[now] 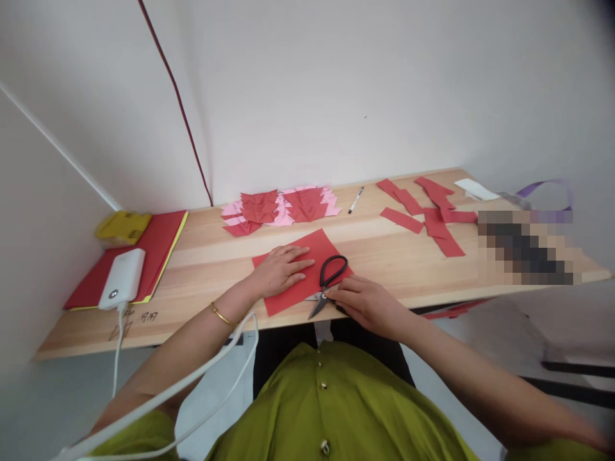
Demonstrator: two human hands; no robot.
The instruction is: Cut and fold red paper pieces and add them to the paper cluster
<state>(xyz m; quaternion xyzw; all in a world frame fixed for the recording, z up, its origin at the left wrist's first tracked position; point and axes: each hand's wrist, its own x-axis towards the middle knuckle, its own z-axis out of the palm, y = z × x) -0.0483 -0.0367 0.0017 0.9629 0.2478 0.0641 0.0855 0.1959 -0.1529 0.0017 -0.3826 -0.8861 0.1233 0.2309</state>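
Note:
My left hand (283,269) lies flat, fingers stretched out, on a red square of paper (307,253) near the front edge of the wooden table (413,262). Black-handled scissors (329,276) rest on the right part of that sheet, blades pointing toward me. My right hand (362,301) sits just right of the scissors, its fingertips touching the scissors near the pivot, fingers loosely curled.
A pile of folded red and pink papers (281,208) lies behind the sheet. Red paper strips (427,214) are scattered at the right, a pen (356,200) between. At the left are a red-and-yellow paper stack (161,246), a white power bank (122,278) with cable, and a yellow pack (122,225).

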